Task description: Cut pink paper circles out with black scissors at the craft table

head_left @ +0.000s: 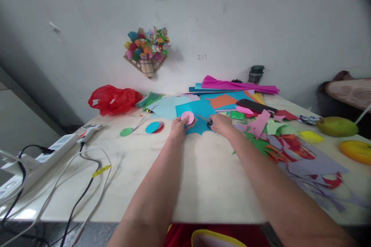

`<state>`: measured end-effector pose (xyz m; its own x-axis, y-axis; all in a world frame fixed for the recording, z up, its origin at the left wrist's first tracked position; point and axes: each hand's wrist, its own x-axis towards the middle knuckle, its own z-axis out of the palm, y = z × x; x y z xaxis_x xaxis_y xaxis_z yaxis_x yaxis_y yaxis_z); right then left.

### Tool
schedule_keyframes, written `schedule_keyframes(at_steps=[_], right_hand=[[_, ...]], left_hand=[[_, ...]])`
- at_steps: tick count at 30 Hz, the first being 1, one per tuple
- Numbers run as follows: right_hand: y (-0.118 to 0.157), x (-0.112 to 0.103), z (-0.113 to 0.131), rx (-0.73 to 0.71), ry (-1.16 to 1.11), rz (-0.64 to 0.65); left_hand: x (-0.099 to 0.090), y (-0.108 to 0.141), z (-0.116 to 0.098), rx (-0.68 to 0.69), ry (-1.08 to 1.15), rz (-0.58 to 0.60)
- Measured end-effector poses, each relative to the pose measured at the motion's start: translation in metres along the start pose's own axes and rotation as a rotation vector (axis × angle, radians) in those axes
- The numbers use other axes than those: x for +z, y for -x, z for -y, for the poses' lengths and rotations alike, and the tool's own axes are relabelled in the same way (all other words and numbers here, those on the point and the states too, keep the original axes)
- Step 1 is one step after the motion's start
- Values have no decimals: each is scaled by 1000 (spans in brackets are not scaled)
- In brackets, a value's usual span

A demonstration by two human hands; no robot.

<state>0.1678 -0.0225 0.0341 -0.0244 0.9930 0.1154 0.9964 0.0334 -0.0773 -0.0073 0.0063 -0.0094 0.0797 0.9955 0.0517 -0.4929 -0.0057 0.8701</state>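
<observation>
Left hand [179, 128]: fingers closed, pinching a pink disc [187, 117] over a blue sheet [197, 107]. Right hand [222, 124]: curled around the handles of scissors [209, 123], blades directed toward the disc. To the left: stacked blue, pink and red discs [152, 127], then a green disc [126, 132]. To the right: mixed paper offcuts [262, 123], with a black phone [256, 105] behind. Writing: handwritten "217" on the wall [220, 27], first character possibly a Z. A cable carries a yellow tag [101, 171]; any lettering is too small to read.
</observation>
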Motion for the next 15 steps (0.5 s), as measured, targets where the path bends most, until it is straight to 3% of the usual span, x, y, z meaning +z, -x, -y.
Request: schedule_keyframes(at_steps=[6,12,15], right_hand=[[-9,2,-13,83,-329,-71],[-4,0,-1,73,-1025,134],[-2,1,1,18,-1146,161]], left_hand=[[0,1,-1,-5,11,-2],[1,4,-4,25,-5,-25],[0,5,-5,35,-12,-40]])
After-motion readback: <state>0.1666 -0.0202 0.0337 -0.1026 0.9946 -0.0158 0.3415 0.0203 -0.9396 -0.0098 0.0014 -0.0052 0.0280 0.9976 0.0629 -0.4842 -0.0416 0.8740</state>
